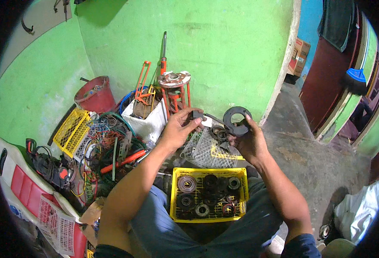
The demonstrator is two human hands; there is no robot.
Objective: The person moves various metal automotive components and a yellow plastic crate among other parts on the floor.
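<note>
In my right hand (252,142) is a flat black ring (230,129) with a wide central hole, its thumb on the right rim. A short dark cable (213,117) runs from the ring towards a small dark plug-like piece (197,114), pinched by my left hand (181,124). Below both hands, between my legs, sits a yellow plastic crate (208,220). It holds several round parts, among them a bearing-like ring (187,184), a dark ring (186,201) and a pale-rimmed ring (202,210).
Past my hands lie white plastic mesh baskets (197,151) and a red metal stand (189,93). Leftward are tangled wires (104,129), a white box (157,124), a red bucket (94,96) and a red-white seat-like panel (25,183). A silvery sack (357,209) stands right.
</note>
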